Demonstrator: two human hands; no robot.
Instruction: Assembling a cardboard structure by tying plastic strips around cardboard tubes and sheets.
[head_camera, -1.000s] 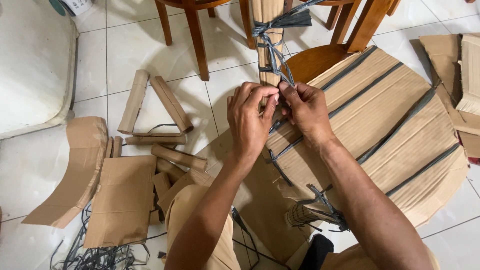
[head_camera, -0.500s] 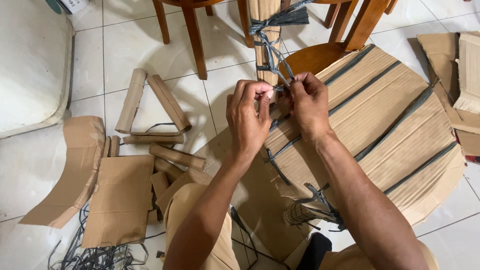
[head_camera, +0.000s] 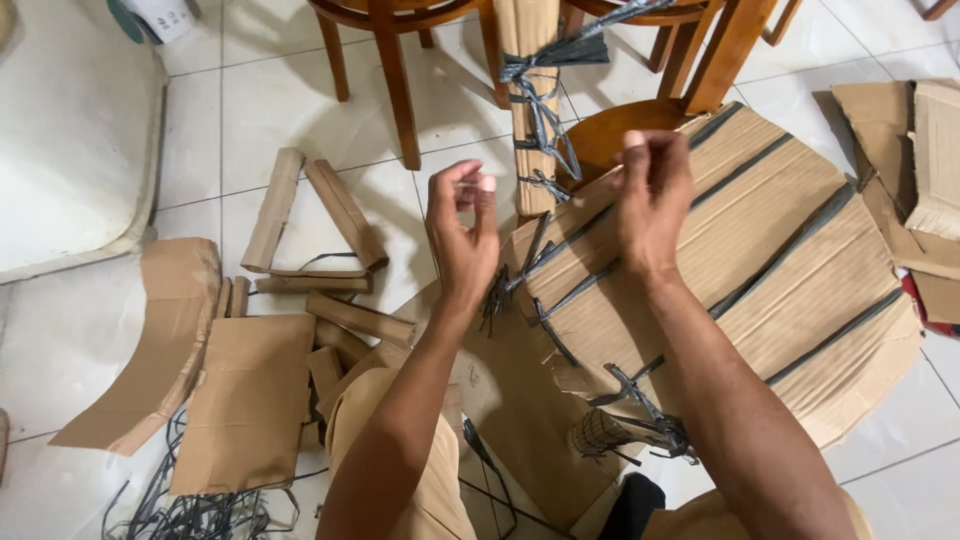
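A round cardboard panel (head_camera: 760, 250), bound with dark plastic straps (head_camera: 790, 245), leans across my lap and the floor. A rolled cardboard leg (head_camera: 530, 110) is lashed to its upper left edge with dark strapping (head_camera: 545, 125). My left hand (head_camera: 465, 225) hovers just left of that lashing, thumb and fingertips pinched together. My right hand (head_camera: 655, 190) is raised over the panel's edge with its fingers curled shut. No strap shows in either hand. Loose strap ends (head_camera: 500, 295) hang below my left hand.
Wooden chair legs (head_camera: 395, 80) stand behind the panel. Cardboard rolls (head_camera: 345, 210) and flat cardboard pieces (head_camera: 250, 400) lie on the tiled floor at left, above a tangle of dark strapping (head_camera: 190, 510). More cardboard (head_camera: 900, 150) is at right, a white mattress (head_camera: 70, 130) at far left.
My hands were together at the lashing on the panel's edge. They have come apart and lifted off it, the left moving left and the right moving right.
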